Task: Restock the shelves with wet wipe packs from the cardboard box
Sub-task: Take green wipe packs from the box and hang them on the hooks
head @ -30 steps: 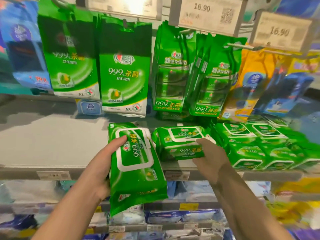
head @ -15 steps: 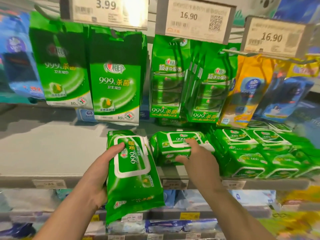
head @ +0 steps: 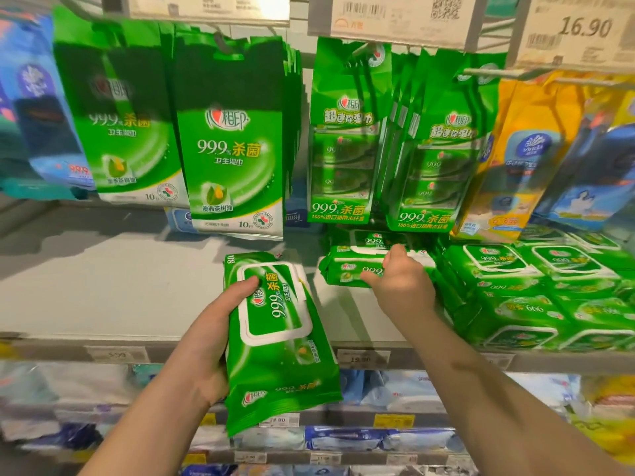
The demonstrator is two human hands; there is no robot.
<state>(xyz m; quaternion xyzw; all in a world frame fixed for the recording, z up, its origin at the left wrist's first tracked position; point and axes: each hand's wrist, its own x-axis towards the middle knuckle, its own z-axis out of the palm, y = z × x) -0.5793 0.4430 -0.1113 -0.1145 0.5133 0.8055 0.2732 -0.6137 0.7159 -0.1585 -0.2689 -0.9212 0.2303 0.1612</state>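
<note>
My left hand [head: 220,324] grips a large green wet wipe pack [head: 278,338] by its left edge, thumb on the white lid, holding it tilted in front of the grey shelf [head: 103,286]. My right hand [head: 400,283] reaches onto the shelf and pinches the front of a stack of two green wipe packs [head: 347,266], thumb on the face and fingers on top. Rows of the same green packs [head: 536,293] fill the shelf to the right. The cardboard box is out of view.
Green hanging wipe pouches [head: 233,142] and multi-packs [head: 347,132] dangle from hooks above the shelf, with yellow and blue packs [head: 522,156] at right. Price tags [head: 580,29] hang overhead. The shelf's left part is bare grey board. Lower shelves [head: 343,438] hold blue and white packs.
My right hand has pushed the two stacked packs farther back on the shelf. The view has moved closer. My left hand still holds its pack in about the same place.
</note>
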